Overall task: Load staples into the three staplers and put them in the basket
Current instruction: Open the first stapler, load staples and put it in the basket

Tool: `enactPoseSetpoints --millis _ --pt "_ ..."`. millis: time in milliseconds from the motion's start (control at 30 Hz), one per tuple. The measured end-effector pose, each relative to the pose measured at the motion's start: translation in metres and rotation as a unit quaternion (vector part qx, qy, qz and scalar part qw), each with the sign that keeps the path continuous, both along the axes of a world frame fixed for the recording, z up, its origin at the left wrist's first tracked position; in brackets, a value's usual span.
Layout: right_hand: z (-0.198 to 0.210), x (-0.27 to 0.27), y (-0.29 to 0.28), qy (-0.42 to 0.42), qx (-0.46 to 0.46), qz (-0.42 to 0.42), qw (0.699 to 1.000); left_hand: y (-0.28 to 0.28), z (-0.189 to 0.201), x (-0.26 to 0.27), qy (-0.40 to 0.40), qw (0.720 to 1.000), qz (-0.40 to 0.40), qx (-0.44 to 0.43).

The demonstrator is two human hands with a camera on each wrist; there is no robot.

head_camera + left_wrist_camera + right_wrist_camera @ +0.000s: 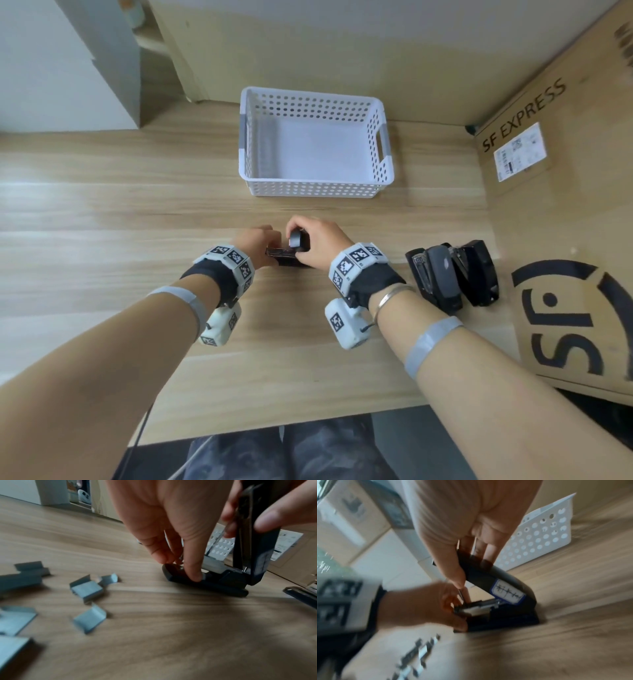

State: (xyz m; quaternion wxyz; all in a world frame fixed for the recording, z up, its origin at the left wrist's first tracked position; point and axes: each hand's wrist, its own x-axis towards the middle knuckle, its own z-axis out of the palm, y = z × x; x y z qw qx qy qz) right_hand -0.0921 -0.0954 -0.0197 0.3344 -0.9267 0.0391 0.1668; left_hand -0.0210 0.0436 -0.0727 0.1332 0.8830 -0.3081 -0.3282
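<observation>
Loading first stapler (287, 255), just in front of basket (315, 144), which holds nothing. Right hand (317, 241) clamped on raised lid, left hand (258, 245) fingers pinched at magazine front, thumb pressing base. Next, probably: seat strip flat, close lid. Two more staplers (452, 275) lying right of it, by cardboard box (561, 212). Loose staple strips (87, 589) left of it. Path to basket unobstructed.

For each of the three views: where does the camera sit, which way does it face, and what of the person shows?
Head: looks forward and down at the table, basket, both forearms.
Left wrist: low, along the left hand onto the open stapler; loose staples nearby.
Right wrist: along the right hand holding the stapler's lid; the left hand too.
All three share the stapler and basket.
</observation>
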Motion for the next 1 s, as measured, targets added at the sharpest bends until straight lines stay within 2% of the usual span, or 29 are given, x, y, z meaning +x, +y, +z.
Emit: enactPoseSetpoints --millis 133,233,333,400,467,533,667,767,867,1000 --pt "0.01 -0.009 -0.019 -0.007 0.045 -0.063 0.997 0.004 -0.002 -0.002 -0.021 1.0 -0.014 0.006" --pt "0.008 -0.023 -0.038 -0.004 0.051 -0.145 0.988 0.0 -0.003 -0.004 -0.025 0.999 -0.032 0.01" --pt "-0.003 -0.042 -0.06 -0.001 0.03 -0.242 0.97 0.0 -0.005 -0.004 -0.031 0.999 -0.03 0.014" --pt "-0.014 -0.053 -0.071 0.042 0.005 -0.286 0.957 0.0 -0.006 -0.005 -0.035 0.999 -0.03 0.011" --pt "-0.023 -0.059 -0.075 0.104 -0.039 -0.277 0.955 -0.001 -0.006 -0.005 -0.037 0.999 -0.033 0.012" --pt "-0.026 -0.061 -0.071 0.126 -0.066 -0.251 0.957 0.0 -0.005 -0.005 -0.026 0.999 -0.035 0.015" --pt "-0.019 -0.05 -0.056 0.045 -0.063 -0.247 0.966 0.021 0.004 0.012 0.025 0.999 0.016 -0.014" --pt "-0.018 -0.036 -0.044 -0.002 -0.065 -0.257 0.964 0.052 0.013 0.031 -0.004 0.999 0.037 -0.006" --pt "-0.018 -0.022 -0.027 -0.012 -0.056 -0.243 0.968 0.075 0.018 0.04 -0.029 0.998 0.043 0.022" --pt "-0.016 -0.008 0.0 -0.014 -0.046 -0.222 0.974 0.084 0.015 0.031 -0.013 0.998 0.04 0.037"
